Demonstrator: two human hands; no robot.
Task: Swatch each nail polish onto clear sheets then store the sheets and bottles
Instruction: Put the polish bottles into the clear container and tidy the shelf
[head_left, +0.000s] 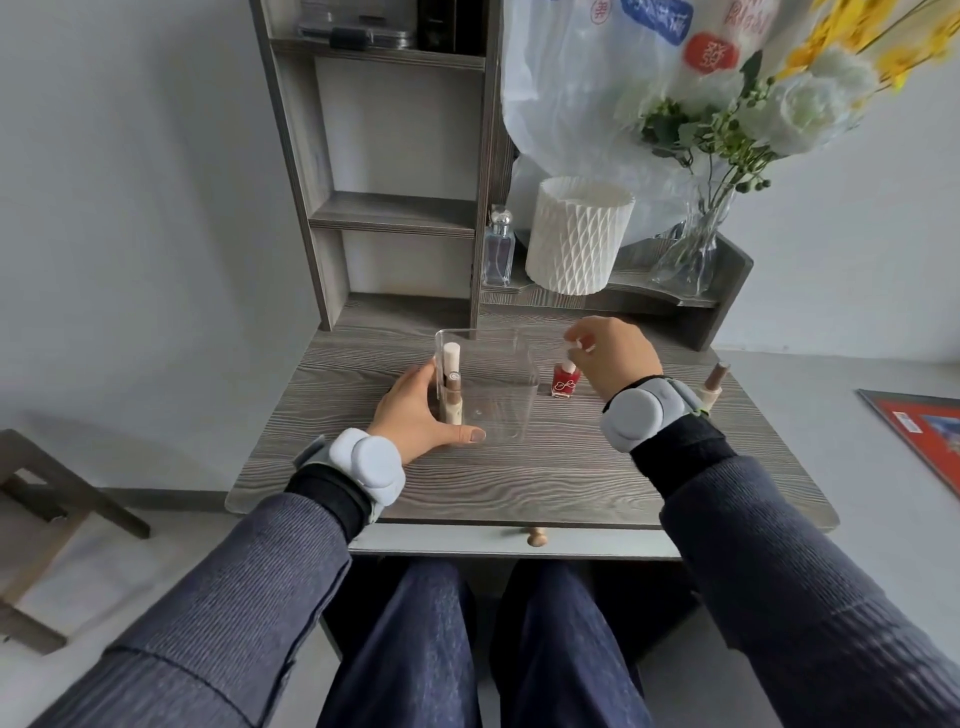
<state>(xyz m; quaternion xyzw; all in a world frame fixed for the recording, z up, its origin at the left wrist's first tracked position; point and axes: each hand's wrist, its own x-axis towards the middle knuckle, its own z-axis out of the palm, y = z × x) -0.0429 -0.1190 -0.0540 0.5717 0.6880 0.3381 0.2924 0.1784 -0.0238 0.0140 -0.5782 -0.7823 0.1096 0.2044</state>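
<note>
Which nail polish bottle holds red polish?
The red bottle standing on the desk just right of the clear box, under the right hand; the other bottles look beige or brown.

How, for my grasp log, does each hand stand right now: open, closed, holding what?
Left hand: gripping the clear box at its near left corner.
Right hand: pinching the top of the red polish bottle.

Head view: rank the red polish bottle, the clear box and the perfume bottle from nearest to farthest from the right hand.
1. red polish bottle, under the right hand, which pinches its cap.
2. clear box, left of it, gripped by the left hand.
3. perfume bottle, on the back ledge.
</note>
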